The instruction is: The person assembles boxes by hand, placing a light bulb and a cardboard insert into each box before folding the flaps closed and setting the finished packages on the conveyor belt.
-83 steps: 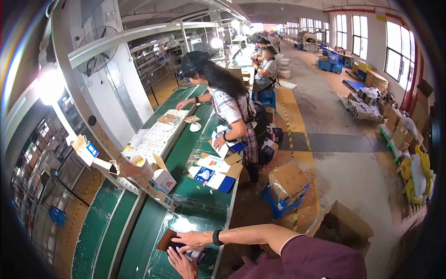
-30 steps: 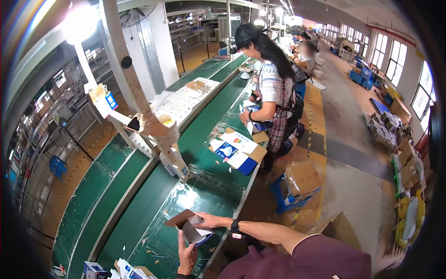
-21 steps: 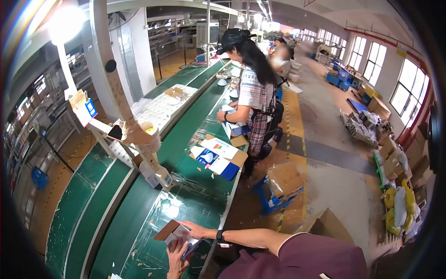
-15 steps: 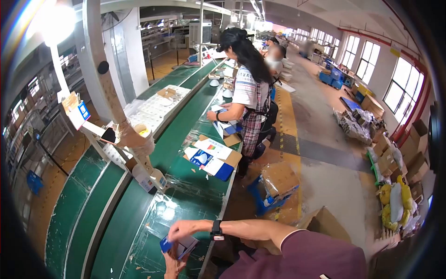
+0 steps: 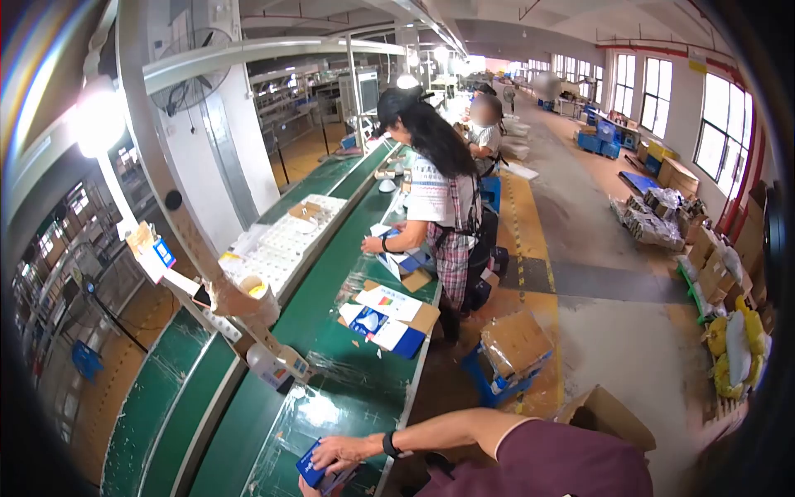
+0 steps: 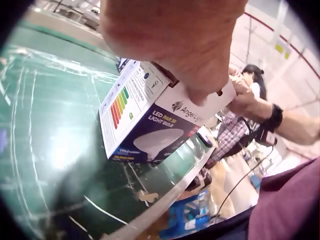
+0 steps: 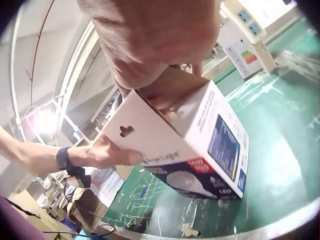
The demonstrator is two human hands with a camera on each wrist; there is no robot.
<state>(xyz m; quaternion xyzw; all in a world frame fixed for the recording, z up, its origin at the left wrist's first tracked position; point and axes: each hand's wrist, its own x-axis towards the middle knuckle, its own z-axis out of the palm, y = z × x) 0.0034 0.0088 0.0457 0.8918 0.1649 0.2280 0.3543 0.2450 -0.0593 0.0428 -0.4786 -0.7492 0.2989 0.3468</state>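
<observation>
A printed carton labelled LED light bulb (image 6: 160, 132), white and dark blue, stands tilted on the green belt (image 7: 280, 130). Its upper end is open in the right wrist view, with bare cardboard inside. My left hand (image 7: 107, 152) grips the white panel with the hang hole, thumb flat on its outside. From above, my right hand (image 5: 346, 451) reaches over the open end and holds the blue flap (image 5: 309, 469) with bent fingers. Most of the left hand is hidden behind the carton in the head view.
Flattened cartons (image 5: 389, 319) lie ahead on the belt, where a coworker (image 5: 439, 182) handles another carton. A taped post (image 5: 178, 215) stands left with a small carton (image 5: 273, 364) at its foot. A brown box (image 5: 515, 344) sits on a blue stool to the right.
Both hands first lay on the carton; then it was raised and its brown-sided flap stood out. The flap now shows its blue side under my right hand. The coworker's reaching arm has drawn back.
</observation>
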